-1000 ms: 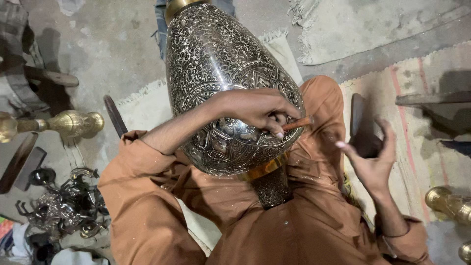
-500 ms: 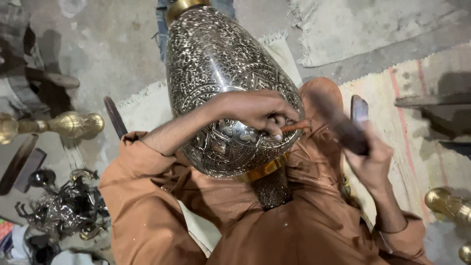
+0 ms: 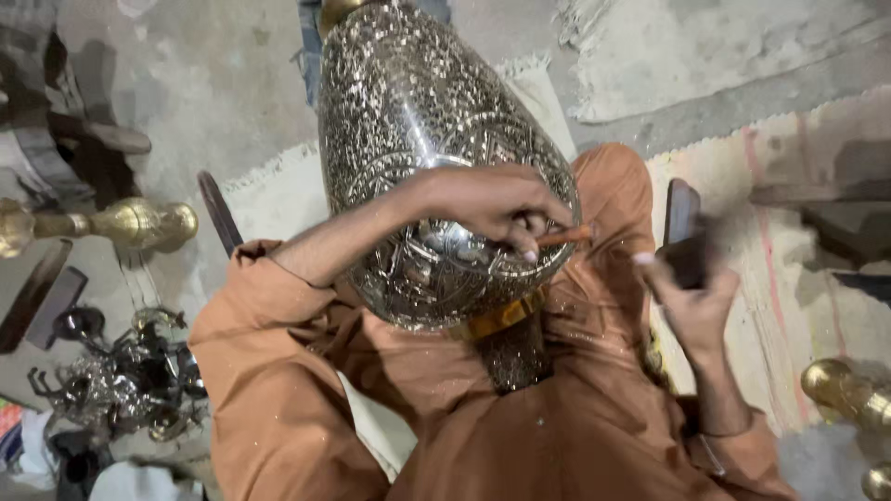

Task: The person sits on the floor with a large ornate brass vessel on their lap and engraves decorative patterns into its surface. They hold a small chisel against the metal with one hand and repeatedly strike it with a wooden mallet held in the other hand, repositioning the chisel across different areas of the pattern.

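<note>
Floor: grey concrete floor (image 3: pixel 223 83) is lying under a pale mat (image 3: pixel 278 190), seen from the head view.
Vase: large engraved silver vase (image 3: pixel 427 158) is resting on the person's lap, its body filling the middle of the view, its brass neck pointing away at the top edge.
Left hand: left hand (image 3: pixel 497 206) is lying across the lower body of the vase, fingers curled tight around a thin orange chisel (image 3: pixel 564 236) whose tip is touching the metal.
Right hand: right hand (image 3: pixel 691 297) is lifted beside the right knee, well apart from the vase, fingers wrapped around a dark mallet (image 3: pixel 682 232), which is blurred.
Clothes: orange garment (image 3: pixel 557 436) is covering both legs under the vase.
Left side: brass stem (image 3: pixel 121 223) is lying on the floor; small metal parts (image 3: pixel 121 380) are heaped near it.
Right side: brass piece (image 3: pixel 849 394) is sitting at the edge.
</note>
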